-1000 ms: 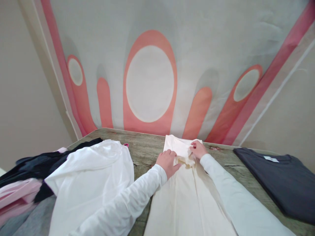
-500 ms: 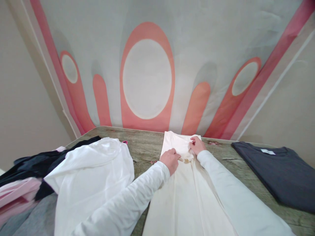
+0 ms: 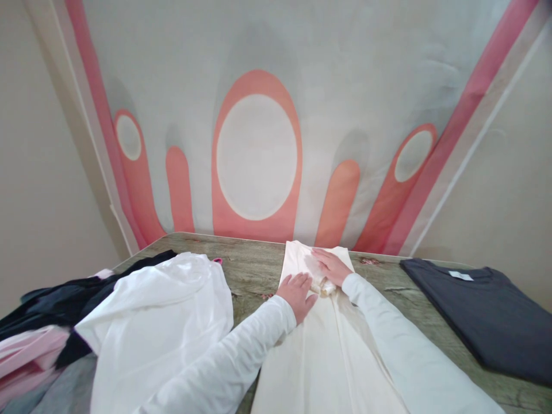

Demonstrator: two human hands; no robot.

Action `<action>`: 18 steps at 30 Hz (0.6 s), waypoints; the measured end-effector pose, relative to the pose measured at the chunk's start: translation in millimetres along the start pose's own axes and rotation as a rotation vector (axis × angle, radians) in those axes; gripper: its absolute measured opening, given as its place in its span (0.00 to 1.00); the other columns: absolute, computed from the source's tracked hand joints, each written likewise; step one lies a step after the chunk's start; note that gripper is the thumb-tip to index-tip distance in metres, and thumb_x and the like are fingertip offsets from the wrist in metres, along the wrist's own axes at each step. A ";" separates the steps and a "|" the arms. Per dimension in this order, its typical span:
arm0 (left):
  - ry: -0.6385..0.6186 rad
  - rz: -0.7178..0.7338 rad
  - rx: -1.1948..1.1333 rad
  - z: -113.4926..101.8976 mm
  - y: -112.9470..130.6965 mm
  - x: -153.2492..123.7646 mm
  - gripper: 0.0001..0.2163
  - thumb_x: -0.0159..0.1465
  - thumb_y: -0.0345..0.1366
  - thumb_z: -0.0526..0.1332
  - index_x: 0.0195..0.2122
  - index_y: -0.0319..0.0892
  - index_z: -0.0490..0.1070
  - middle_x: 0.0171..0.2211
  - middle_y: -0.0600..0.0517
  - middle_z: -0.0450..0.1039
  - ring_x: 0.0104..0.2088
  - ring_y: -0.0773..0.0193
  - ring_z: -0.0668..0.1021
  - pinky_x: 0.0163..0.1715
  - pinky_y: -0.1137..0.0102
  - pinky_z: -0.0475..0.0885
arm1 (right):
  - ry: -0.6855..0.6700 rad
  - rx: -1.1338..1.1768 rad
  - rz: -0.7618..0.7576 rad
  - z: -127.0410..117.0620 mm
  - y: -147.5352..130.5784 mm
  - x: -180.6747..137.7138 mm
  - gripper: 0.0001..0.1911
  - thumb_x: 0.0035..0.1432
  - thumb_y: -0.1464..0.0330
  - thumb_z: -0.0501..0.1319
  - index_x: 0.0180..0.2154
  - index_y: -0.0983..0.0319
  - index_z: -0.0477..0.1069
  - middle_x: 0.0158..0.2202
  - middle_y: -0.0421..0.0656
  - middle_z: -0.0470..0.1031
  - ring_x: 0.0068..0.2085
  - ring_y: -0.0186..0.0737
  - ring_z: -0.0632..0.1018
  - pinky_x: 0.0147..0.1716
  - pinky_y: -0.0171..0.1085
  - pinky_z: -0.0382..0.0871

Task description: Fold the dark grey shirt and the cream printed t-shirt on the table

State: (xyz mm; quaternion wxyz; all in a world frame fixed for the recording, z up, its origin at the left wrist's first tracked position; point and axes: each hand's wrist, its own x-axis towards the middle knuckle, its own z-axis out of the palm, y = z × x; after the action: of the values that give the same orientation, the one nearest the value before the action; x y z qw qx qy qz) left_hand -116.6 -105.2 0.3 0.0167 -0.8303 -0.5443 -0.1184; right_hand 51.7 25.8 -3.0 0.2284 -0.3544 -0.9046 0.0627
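Cream garment: lies lengthwise down the middle of the desk, laid in a long narrow strip. Its far end sits close to the desk's back edge.

Left hand: palm down on the cloth near the far end, fingers straight and slightly spread, pinching nothing.

Right hand: just beyond it, also flat, fingers stretched out toward the far end, nothing clamped. A small bunch of fabric sits between the two hands.

Handling, by its look: thin, limp and light, no stiffness. It probably slides easily on the wood grain and creases readily. The best hold seems to be the far corners or the long side edges, pinched through all layers.

Room: a white shirt is heaped just left, with a strip of bare desk between it and the garment's far end. Bare desk to the right, then a dark shirt lying flat, well apart. A pile of dark and pink clothes at far left. The wall hanging closes off the back edge.
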 end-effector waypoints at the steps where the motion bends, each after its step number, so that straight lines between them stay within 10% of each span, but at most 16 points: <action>1: -0.002 0.000 0.001 0.2 -0.4 -0.1 0.22 0.63 0.45 0.41 0.55 0.40 0.53 0.58 0.47 0.51 0.57 0.60 0.54 0.54 0.58 0.50 | -0.085 0.005 -0.008 0.2 -2.3 1.2 0.22 0.57 0.69 0.45 0.54 0.60 0.58 0.57 0.44 0.57 0.57 0.38 0.57 0.55 0.43 0.48; 6: 0.007 -0.001 -0.002 2.8 0.4 -0.2 0.23 0.63 0.45 0.41 0.56 0.41 0.51 0.58 0.47 0.51 0.58 0.60 0.54 0.55 0.58 0.49 | -0.321 -0.064 0.103 4.9 1.4 5.5 0.25 0.60 0.58 0.41 0.58 0.57 0.48 0.61 0.42 0.47 0.60 0.39 0.49 0.56 0.47 0.42; 11: 0.079 -0.106 -0.005 6.7 -4.2 0.5 0.29 0.63 0.49 0.40 0.60 0.34 0.41 0.60 0.42 0.43 0.59 0.59 0.51 0.54 0.61 0.51 | -0.221 -0.197 0.301 10.0 20.9 4.2 0.28 0.59 0.55 0.40 0.58 0.59 0.46 0.61 0.44 0.44 0.60 0.41 0.47 0.56 0.48 0.39; 18: -0.035 -0.237 0.043 5.2 -37.7 2.0 0.26 0.63 0.49 0.36 0.57 0.40 0.52 0.59 0.46 0.47 0.58 0.58 0.53 0.54 0.58 0.51 | -0.217 -0.218 0.450 3.0 56.3 -21.3 0.31 0.58 0.52 0.35 0.59 0.59 0.44 0.62 0.43 0.41 0.60 0.41 0.46 0.55 0.50 0.40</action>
State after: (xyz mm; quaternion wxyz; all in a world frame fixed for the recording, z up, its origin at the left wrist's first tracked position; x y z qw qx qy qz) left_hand -149.2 -87.3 -8.1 0.0108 -0.7616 -0.6411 -0.0936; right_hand 98.5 53.4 -28.9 0.0709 -0.5601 -0.8237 0.0515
